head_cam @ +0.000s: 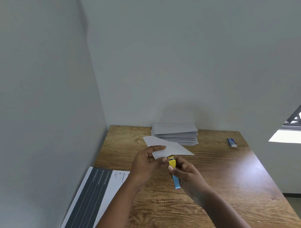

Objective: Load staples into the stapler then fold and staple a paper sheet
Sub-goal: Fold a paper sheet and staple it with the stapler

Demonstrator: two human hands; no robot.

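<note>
Above the middle of the tabletop [216,176], the left hand [144,163] pinches a folded paper sheet [171,148]. At its 4 o'clock, the right hand [186,172] grips a yellow stapler [172,162], its nose touching the sheet's near edge. A paper stack [177,135] lies at 12 o'clock.

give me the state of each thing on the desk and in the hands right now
folded sheet: held up by left hand, near edge at the stapler's mouth
stapler: gripped by right hand
paper stack: resting against the wall
staple box: lying flat
printed sheet: flat, overhanging the table
</note>
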